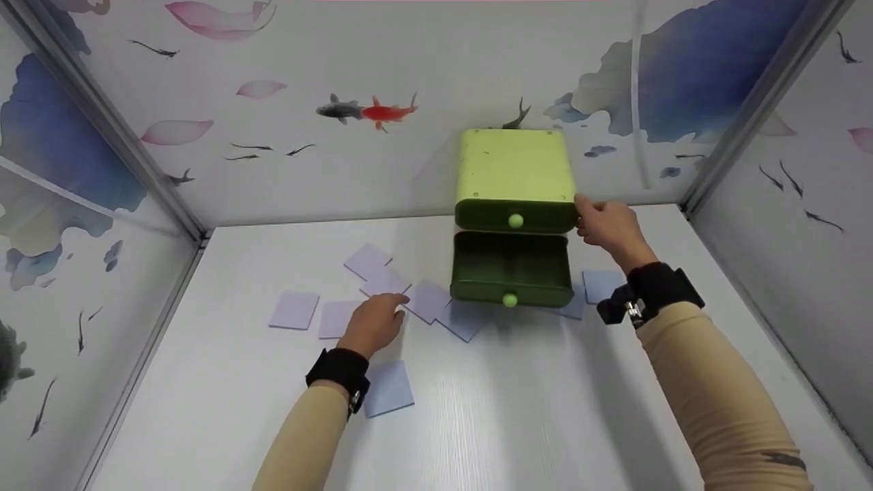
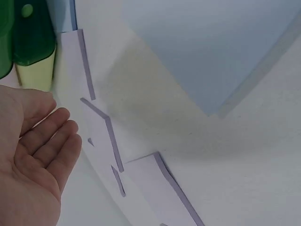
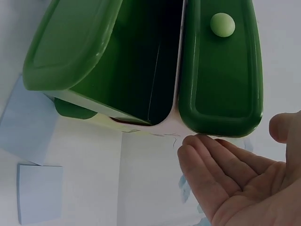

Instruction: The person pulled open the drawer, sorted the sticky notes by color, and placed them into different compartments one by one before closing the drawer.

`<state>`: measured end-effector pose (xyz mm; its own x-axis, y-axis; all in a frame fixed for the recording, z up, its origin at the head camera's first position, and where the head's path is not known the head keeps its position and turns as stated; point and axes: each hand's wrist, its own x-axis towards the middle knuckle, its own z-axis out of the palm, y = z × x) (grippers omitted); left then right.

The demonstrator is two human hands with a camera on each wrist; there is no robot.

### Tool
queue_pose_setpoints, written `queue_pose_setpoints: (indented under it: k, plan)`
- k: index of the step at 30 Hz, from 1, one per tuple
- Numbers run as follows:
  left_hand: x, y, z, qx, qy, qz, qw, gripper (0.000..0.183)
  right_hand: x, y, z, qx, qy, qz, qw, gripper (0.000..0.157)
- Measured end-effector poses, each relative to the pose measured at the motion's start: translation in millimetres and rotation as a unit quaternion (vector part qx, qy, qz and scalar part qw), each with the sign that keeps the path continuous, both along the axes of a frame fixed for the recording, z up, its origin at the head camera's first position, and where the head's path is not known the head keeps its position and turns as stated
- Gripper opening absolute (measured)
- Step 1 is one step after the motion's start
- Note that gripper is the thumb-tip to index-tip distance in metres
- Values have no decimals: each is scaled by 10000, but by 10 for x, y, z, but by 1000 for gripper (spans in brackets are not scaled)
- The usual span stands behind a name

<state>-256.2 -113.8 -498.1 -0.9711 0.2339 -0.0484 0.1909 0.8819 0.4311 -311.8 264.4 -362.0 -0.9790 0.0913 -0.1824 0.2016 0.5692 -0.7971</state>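
A green two-drawer box (image 1: 516,164) stands against the back wall. Its lower drawer (image 1: 510,292) is pulled out, and the upper drawer (image 1: 491,217) sits closed. My right hand (image 1: 610,228) has its fingertips at the box's right side, near the upper drawer's front; in the right wrist view the fingers (image 3: 207,165) extend nearly straight beside it. Over the lilac square pads (image 1: 427,300) is my left hand (image 1: 374,322), its fingers loosely bent and holding nothing. One lilac pad (image 1: 339,319) is partly hidden behind that hand. A blue square pad (image 1: 390,389) lies just in front of the left wrist.
More pads lie about: a lilac one (image 1: 294,310) at the far left, a bluish one (image 1: 462,320) before the drawer, and a blue one (image 1: 601,285) right of it. Painted walls (image 1: 382,61) enclose the white table (image 1: 464,436) at the back and sides.
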Motion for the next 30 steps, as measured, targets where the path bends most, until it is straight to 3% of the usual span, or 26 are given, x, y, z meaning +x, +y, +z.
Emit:
queue_pose_setpoints:
  k: [5, 10, 15, 21, 26, 30]
  plan:
    - [-56, 198, -55, -124, 95, -597, 9981, 29, -19, 28, 11, 107, -231, 144, 9996, 78]
    - [-128, 315, -85, -605, 423, -988, 9924, 28, -27, 22, 20, 22, -310, 186, 9993, 74]
    - [-195, 349, -102, -876, 616, -1127, 9878, 35, -47, -8, 38, -79, -290, 252, 9992, 73]
    - [-263, 387, -90, -1322, 410, -1238, 9826, 42, -67, -43, 25, -364, -248, 218, 9988, 64]
    - [-241, 423, -77, -1409, 92, -1243, 9821, 42, -65, -20, 14, -483, -303, 189, 9982, 62]
    - [-239, 455, -69, -1846, 144, -1230, 9750, 41, -53, 7, 18, -466, -323, 203, 9982, 66]
